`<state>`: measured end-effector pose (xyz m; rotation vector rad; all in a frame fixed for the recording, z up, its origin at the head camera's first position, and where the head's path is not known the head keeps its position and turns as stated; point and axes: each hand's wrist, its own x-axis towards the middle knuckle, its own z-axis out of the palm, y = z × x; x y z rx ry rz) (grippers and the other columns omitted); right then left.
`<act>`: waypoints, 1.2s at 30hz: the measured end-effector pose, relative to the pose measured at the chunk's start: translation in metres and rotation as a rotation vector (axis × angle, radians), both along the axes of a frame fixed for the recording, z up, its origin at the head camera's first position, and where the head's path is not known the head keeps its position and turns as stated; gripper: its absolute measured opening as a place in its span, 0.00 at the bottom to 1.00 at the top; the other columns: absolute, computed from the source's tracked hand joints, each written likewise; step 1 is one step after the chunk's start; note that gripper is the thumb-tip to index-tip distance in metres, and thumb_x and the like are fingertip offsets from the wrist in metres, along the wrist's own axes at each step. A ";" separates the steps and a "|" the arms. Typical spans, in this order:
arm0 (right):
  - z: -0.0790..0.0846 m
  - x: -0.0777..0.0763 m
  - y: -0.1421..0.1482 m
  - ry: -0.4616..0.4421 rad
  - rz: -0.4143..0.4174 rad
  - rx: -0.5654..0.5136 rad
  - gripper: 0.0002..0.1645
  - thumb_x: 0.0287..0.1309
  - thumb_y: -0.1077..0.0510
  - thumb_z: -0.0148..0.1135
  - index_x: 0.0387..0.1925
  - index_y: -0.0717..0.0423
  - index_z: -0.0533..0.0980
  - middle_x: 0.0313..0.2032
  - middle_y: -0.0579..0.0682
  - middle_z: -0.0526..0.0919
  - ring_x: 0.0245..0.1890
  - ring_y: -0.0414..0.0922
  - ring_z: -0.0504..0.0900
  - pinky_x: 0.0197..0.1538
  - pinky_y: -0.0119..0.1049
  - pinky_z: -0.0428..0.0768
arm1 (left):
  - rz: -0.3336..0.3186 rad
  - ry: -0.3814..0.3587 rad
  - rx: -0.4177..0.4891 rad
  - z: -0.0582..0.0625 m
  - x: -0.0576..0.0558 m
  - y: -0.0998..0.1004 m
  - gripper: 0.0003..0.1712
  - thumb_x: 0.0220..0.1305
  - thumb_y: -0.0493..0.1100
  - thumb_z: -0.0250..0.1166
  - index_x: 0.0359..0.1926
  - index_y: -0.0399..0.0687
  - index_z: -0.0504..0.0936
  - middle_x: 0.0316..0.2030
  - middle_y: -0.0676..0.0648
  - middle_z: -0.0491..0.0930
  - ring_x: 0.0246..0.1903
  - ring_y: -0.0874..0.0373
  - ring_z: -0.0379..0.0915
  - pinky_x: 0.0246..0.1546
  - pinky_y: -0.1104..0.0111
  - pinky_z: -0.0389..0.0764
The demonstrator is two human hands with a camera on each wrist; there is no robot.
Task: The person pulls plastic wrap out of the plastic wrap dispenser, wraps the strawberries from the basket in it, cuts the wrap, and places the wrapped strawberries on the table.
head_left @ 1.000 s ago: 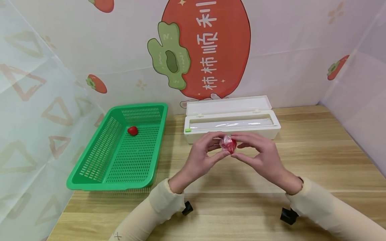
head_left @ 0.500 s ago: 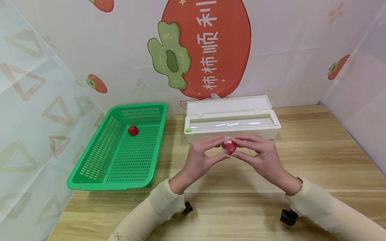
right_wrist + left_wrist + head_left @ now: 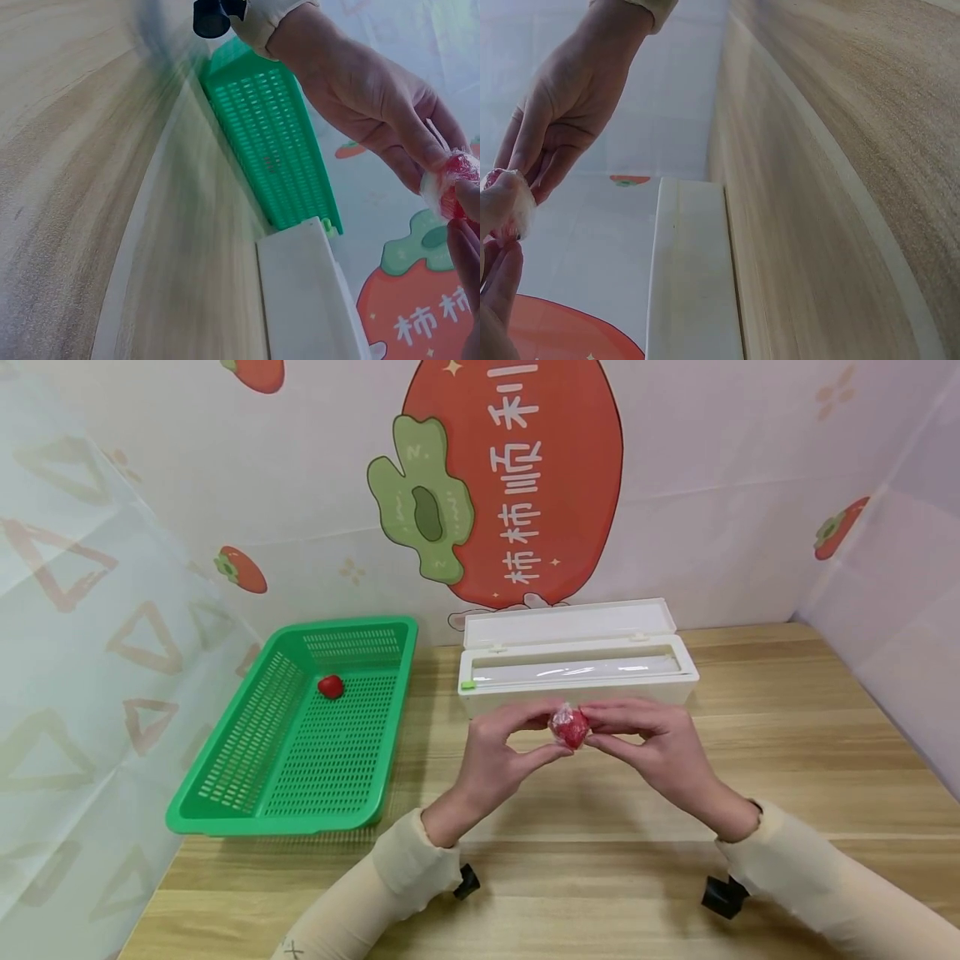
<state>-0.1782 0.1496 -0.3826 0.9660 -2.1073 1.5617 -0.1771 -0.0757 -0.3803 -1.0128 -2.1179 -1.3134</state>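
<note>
A red strawberry (image 3: 573, 729) wrapped in clear cling film is held up above the table between both hands. My left hand (image 3: 497, 752) pinches it from the left, with the thumb below and the fingers above. From the other side, the right hand (image 3: 663, 745) grips it by the fingertips. Film bunches in crinkled folds around the wrapped fruit (image 3: 452, 178) in the right wrist view. Just behind the hands stands a white cling film box (image 3: 577, 695), its lid (image 3: 570, 621) raised and a film roll (image 3: 573, 671) inside.
At the left on the wooden table (image 3: 600, 893) stands a green plastic basket (image 3: 388, 752) with slotted walls. One bare strawberry (image 3: 330, 686) lies in it, toward the back. A printed cloth backdrop (image 3: 712, 527) rises behind the table, with fabric walls on both sides.
The wrapped strawberry has been turned slightly between the fingertips, and both hands have shifted their finger positions around it. The basket and film box stay where they were.
</note>
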 end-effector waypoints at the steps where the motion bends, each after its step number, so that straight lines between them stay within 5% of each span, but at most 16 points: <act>1: 0.000 0.000 0.000 0.009 -0.007 0.002 0.26 0.39 0.76 0.74 0.46 0.60 0.85 0.46 0.50 0.88 0.45 0.32 0.86 0.41 0.29 0.85 | 0.006 0.011 -0.012 0.000 0.000 0.000 0.29 0.49 0.39 0.78 0.54 0.38 0.82 0.48 0.43 0.87 0.45 0.58 0.85 0.49 0.74 0.83; 10: 0.001 -0.002 0.000 0.047 -0.043 0.059 0.24 0.42 0.74 0.74 0.46 0.60 0.85 0.43 0.58 0.89 0.45 0.28 0.84 0.35 0.21 0.82 | 0.049 0.072 -0.082 0.001 0.000 0.000 0.26 0.50 0.41 0.78 0.52 0.41 0.85 0.49 0.45 0.86 0.49 0.58 0.83 0.52 0.75 0.81; 22: -0.006 -0.007 0.004 -0.255 0.074 -0.047 0.15 0.50 0.72 0.71 0.43 0.64 0.85 0.43 0.43 0.88 0.40 0.36 0.87 0.38 0.30 0.86 | 0.017 0.119 -0.187 -0.001 -0.001 -0.002 0.28 0.51 0.41 0.77 0.54 0.39 0.83 0.51 0.44 0.85 0.51 0.57 0.82 0.55 0.74 0.79; 36: -0.005 -0.006 0.003 -0.406 0.079 -0.067 0.16 0.52 0.67 0.72 0.45 0.64 0.85 0.44 0.39 0.89 0.44 0.39 0.88 0.43 0.34 0.86 | 0.024 0.206 -0.254 -0.003 -0.002 -0.003 0.28 0.51 0.42 0.77 0.55 0.42 0.84 0.51 0.47 0.85 0.50 0.58 0.80 0.55 0.76 0.79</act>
